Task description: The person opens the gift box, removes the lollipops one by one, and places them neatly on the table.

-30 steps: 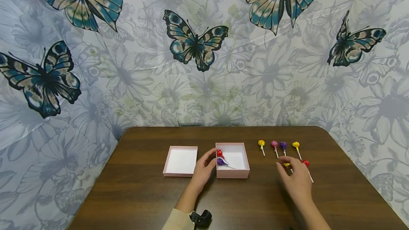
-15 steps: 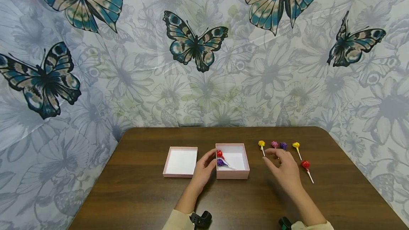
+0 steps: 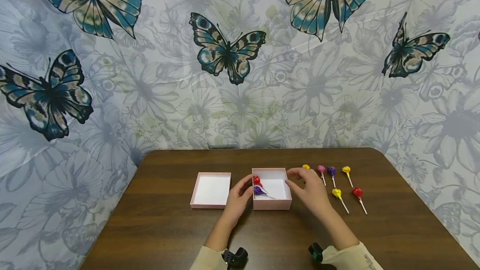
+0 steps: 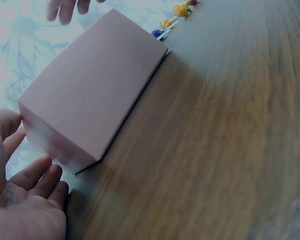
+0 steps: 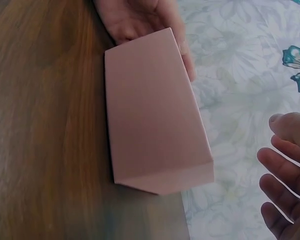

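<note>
A pink open-topped box [image 3: 272, 205] with a white inside stands on the table. Inside, along its left wall, lie a red lollipop [image 3: 256, 180] and a purple lollipop [image 3: 258, 190]. My left hand [image 3: 238, 198] rests its fingers against the box's left side; in the left wrist view the thumb and fingertips are spread around that end wall [image 4: 55, 145]. Beside the right side hovers my right hand [image 3: 309, 191], fingers loosely bent and nothing between them. The right wrist view shows that hand [image 5: 290, 170] apart from the box [image 5: 155, 110].
A pink-rimmed white lid [image 3: 211, 191] lies left of the box. Right of my right hand are a pink lollipop [image 3: 321, 169], a purple one [image 3: 331, 171], two yellow ones [image 3: 346, 170] and a red one [image 3: 357, 192]. Another yellow lollipop [image 3: 306, 166] is mostly hidden behind that hand.
My right hand has moved left from over the lollipops to the box's right side, uncovering the front yellow lollipop. My left hand stays at the box.
</note>
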The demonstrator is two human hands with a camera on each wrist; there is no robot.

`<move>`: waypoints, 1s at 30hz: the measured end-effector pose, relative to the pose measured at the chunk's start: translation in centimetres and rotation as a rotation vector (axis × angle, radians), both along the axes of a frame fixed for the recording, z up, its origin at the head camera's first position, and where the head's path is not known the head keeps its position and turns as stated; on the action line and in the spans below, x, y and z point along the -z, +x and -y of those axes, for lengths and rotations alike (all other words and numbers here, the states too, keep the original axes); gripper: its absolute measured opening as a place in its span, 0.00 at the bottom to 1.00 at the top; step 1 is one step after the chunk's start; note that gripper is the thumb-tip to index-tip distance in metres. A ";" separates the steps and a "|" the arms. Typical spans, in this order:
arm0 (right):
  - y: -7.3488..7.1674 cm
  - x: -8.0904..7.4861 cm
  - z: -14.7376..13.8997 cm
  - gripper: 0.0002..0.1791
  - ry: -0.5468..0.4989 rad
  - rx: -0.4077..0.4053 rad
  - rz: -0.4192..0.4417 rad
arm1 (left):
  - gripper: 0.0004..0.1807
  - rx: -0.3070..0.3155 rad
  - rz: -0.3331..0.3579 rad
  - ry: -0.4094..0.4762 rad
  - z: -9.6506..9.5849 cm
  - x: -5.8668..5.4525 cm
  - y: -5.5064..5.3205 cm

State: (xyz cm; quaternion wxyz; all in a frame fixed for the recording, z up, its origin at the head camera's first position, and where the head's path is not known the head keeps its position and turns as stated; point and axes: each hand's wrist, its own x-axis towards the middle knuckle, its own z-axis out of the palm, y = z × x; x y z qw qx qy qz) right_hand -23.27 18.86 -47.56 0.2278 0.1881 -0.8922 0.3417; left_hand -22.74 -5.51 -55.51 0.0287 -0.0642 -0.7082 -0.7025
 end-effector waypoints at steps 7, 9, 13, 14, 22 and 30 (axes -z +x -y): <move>-0.6 -0.2 1.5 0.15 0.000 -0.049 0.095 | 0.23 -0.003 0.003 -0.005 0.1 -0.1 -0.1; -0.8 0.0 1.8 0.15 -0.008 -0.062 0.113 | 0.23 -0.006 0.002 0.001 0.1 -0.1 -0.1; -1.2 0.5 2.6 0.15 -0.008 -0.079 0.118 | 0.23 -0.011 0.009 0.005 0.0 -0.1 0.0; -1.3 0.6 2.8 0.15 -0.004 -0.083 0.119 | 0.24 -0.011 0.007 0.003 0.0 -0.1 0.0; -2.0 1.0 4.6 0.14 0.024 -0.152 0.170 | 0.23 -0.011 0.012 0.000 0.0 -0.2 0.3; -2.6 1.1 5.8 0.13 -0.006 -0.197 0.276 | 0.23 0.002 0.005 0.007 0.0 -0.3 0.3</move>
